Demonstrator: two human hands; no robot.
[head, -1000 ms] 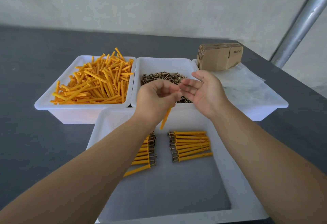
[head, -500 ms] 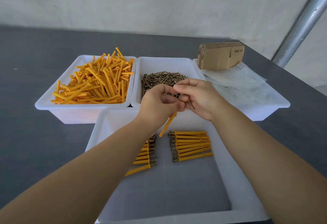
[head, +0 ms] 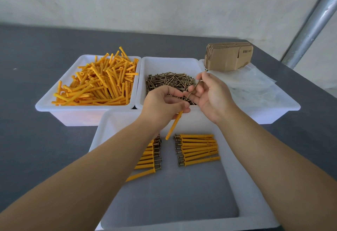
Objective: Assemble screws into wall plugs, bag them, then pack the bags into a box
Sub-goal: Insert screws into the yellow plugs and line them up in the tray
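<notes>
Hands meet at mid-frame above the front tray [head: 113, 157]: the left hand [head: 162, 106] pinches an orange wall plug [head: 174, 126] pointing down, while the right hand [head: 211, 95] pinches a single screw [head: 196, 84] over the screw bin [head: 164, 63]. Finished plugs [head: 197, 149] lie in rows in the tray below.

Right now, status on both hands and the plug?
Left hand grips orange plug, tip down. Right hand pinches screw, not yet in plug. Both above screw bin. Nothing between them.
</notes>
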